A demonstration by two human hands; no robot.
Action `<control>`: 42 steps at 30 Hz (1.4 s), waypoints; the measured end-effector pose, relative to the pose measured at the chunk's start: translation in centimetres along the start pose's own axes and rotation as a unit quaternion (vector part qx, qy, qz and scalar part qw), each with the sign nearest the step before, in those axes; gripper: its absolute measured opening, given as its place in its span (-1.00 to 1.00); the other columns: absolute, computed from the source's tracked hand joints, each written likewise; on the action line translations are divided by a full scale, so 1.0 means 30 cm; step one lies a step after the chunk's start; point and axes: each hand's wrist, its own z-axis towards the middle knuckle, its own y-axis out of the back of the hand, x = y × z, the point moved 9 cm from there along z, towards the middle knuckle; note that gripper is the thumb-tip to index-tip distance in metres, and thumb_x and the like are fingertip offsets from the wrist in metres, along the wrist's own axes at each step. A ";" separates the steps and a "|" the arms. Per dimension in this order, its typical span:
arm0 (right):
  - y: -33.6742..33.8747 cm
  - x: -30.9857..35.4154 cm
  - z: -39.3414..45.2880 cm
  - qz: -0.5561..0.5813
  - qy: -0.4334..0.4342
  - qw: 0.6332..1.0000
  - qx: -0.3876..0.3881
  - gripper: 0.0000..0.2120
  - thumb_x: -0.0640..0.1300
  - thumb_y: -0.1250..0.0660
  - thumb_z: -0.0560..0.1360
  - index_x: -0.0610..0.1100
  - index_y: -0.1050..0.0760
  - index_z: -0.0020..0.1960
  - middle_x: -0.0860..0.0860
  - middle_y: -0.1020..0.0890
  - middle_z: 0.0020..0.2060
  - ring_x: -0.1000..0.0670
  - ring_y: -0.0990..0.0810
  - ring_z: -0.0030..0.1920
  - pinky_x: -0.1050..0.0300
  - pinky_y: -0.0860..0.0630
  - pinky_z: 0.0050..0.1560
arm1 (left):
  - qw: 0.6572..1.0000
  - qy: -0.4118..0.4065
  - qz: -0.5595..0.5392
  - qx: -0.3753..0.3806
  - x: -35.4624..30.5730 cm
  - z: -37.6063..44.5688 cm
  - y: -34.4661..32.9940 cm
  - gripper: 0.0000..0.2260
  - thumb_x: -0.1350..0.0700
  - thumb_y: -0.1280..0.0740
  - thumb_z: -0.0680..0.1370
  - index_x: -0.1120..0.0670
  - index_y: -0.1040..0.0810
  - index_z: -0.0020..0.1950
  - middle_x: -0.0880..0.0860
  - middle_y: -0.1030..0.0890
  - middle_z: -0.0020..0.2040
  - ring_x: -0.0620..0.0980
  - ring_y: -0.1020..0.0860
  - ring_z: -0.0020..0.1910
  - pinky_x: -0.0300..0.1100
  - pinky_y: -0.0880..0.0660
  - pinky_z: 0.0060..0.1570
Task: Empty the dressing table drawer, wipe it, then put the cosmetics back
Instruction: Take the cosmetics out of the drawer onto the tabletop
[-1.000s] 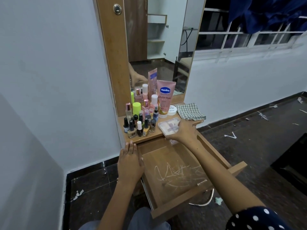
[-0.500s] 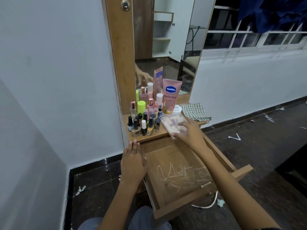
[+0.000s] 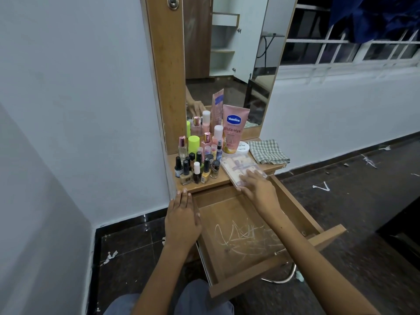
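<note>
The right hand (image 3: 259,189) gripped the clear palette (image 3: 241,170) on the surface (image 3: 218,181) — the left hand (image 3: 181,220) lay flat on the open drawer (image 3: 241,264).

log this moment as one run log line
phase: drawer open, empty | left hand: flat on drawer's left edge | right hand: gripping clear palette case at tabletop edge | checked cloth: on tabletop

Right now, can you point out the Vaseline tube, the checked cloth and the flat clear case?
Vaseline tube (image 3: 234,130), head view, on its pink front below the logo.
Checked cloth (image 3: 268,151), head view, on its folded middle.
Flat clear case (image 3: 237,165), head view, on its uncovered lid.
</note>
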 end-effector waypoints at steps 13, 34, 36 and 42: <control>-0.033 -0.014 0.054 -0.003 -0.012 1.000 0.007 -0.59 -0.01 -0.39 0.49 -0.06 -0.50 0.31 -0.08 -0.43 0.39 -0.08 -0.30 0.45 -0.01 -0.32 0.38 | 1.000 0.001 -0.010 0.000 -0.004 -0.004 0.005 -0.47 0.01 -0.12 0.60 0.20 -0.13 0.52 0.16 -0.10 0.54 0.09 -0.05 0.53 -0.07 0.06 0.48; -0.060 -0.006 0.088 -0.034 -0.018 0.999 0.001 -0.57 0.02 -0.34 0.52 -0.05 -0.45 0.36 -0.06 -0.38 0.43 -0.07 -0.24 0.48 -0.06 -0.31 0.38 | 1.000 -0.002 0.009 0.002 -0.004 -0.003 -0.001 -0.47 0.01 -0.08 0.61 0.19 -0.08 0.53 0.14 -0.06 0.55 0.07 0.00 0.54 -0.08 0.08 0.48; -0.061 -0.002 0.085 -0.036 -0.008 0.999 0.016 -0.54 0.02 -0.34 0.52 -0.05 -0.42 0.39 -0.07 -0.36 0.44 -0.08 -0.22 0.49 -0.04 -0.28 0.40 | 1.000 -0.001 0.009 0.000 -0.004 0.000 -0.002 -0.48 0.03 -0.14 0.60 0.21 -0.15 0.51 0.16 -0.13 0.53 0.09 -0.07 0.53 -0.06 0.03 0.48; 0.063 -0.078 0.074 -0.015 0.015 0.996 -0.087 -0.61 -0.12 -0.24 0.58 -0.20 -0.40 0.38 -0.16 -0.46 0.36 -0.13 -0.39 0.39 -0.06 -0.33 0.39 | 1.000 0.000 0.024 0.006 0.008 0.005 -0.025 -0.51 0.08 -0.32 0.50 0.27 -0.41 0.37 0.24 -0.37 0.41 0.19 -0.33 0.42 0.06 -0.24 0.38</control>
